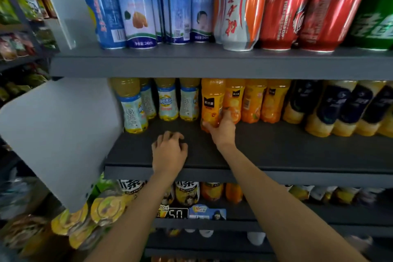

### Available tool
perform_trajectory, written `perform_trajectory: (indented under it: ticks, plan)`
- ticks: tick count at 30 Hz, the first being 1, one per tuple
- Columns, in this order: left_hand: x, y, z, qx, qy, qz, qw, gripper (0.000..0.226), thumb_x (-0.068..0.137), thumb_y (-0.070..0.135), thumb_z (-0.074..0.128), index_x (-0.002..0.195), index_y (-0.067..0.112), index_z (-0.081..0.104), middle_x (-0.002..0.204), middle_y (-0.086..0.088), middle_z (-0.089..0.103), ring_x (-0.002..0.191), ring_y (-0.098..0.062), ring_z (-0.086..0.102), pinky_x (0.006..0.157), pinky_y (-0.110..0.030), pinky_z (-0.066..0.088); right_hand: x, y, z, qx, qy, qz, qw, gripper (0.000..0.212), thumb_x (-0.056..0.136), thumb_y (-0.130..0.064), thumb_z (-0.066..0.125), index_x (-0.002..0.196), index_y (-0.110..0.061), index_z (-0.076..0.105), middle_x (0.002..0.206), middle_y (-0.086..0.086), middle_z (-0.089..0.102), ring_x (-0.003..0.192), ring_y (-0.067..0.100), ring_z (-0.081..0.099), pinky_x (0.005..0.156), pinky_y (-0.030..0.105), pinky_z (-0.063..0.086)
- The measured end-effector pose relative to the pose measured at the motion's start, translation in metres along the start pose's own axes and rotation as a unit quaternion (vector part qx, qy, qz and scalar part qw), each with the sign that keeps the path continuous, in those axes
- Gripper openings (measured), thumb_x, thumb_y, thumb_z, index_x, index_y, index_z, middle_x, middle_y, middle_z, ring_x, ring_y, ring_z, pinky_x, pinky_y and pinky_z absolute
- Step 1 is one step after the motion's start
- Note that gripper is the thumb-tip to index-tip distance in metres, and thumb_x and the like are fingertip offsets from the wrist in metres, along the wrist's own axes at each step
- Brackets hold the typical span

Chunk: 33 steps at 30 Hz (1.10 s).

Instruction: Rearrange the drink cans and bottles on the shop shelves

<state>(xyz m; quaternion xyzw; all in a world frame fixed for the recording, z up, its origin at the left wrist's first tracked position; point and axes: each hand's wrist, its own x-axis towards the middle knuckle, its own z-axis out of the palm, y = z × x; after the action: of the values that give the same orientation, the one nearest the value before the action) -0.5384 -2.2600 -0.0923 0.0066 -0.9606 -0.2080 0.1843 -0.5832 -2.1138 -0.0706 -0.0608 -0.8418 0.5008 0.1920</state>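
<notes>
The step in hand looks like positioning one drink in its row on the dark grey middle shelf [276, 151]: the right hand [222, 128] has its fingers and thumb curled round the lower body of a clear plastic bottle of orange juice with a black label [211, 102], which stands at the left end of the orange-juice row, slightly ahead of its neighbours and just beside the pale yellow bottles with blue-and-white labels [168, 102]. The left hand [170, 149] rests on the bare shelf in front of those, fingers loosely curled, holding nothing. The next move probably calls for sliding the held bottle upright into line without knocking its neighbours.
</notes>
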Motion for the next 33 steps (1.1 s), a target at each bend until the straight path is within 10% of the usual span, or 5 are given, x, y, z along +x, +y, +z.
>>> perform_trajectory:
  ticks: [12, 24, 28, 33]
  plan:
    - [-0.006, 0.000, -0.015, -0.121, -0.001, 0.011, 0.993, 0.024, 0.088, 0.015, 0.053, 0.111, 0.013, 0.060, 0.115, -0.007, 0.052, 0.111, -0.027, 0.047, 0.091, -0.039, 0.039, -0.037, 0.008, -0.020, -0.022, -0.033, -0.019, 0.999, 0.070, 0.073, -0.016, 0.079, 0.129, -0.003, 0.040, 0.125, 0.017, 0.044, 0.117, 0.031, 0.048, 0.100, 0.039, 0.041]
    - [-0.021, 0.037, -0.041, -0.205, 0.136, 0.147, 0.958, 0.031, 0.082, -0.003, 0.056, 0.112, 0.004, 0.057, 0.107, -0.010, 0.056, 0.100, -0.026, 0.056, 0.087, -0.042, 0.047, -0.043, -0.014, -0.108, -0.042, -0.015, -0.135, 0.990, 0.048, 0.079, -0.015, 0.074, 0.119, -0.006, 0.049, 0.121, 0.010, 0.051, 0.100, 0.017, 0.056, 0.075, 0.005, 0.041]
    - [-0.021, 0.062, -0.045, -0.213, 0.164, 0.174, 0.947, 0.031, 0.081, -0.004, 0.055, 0.110, 0.005, 0.056, 0.107, -0.008, 0.057, 0.102, -0.024, 0.055, 0.087, -0.039, 0.045, -0.040, -0.021, -0.137, -0.057, -0.011, -0.165, 0.985, 0.047, 0.078, -0.020, 0.073, 0.117, -0.009, 0.049, 0.116, 0.003, 0.050, 0.104, 0.021, 0.056, 0.087, 0.029, 0.048]
    - [-0.026, 0.114, -0.030, -0.228, 0.143, 0.206, 0.941, 0.031, 0.083, -0.002, 0.054, 0.112, 0.006, 0.054, 0.105, -0.007, 0.055, 0.098, -0.023, 0.055, 0.084, -0.035, 0.045, -0.046, -0.009, -0.196, -0.107, -0.011, -0.178, 0.978, 0.047, 0.082, -0.018, 0.069, 0.122, -0.008, 0.047, 0.114, 0.003, 0.044, 0.101, 0.015, 0.051, 0.086, 0.023, 0.043]
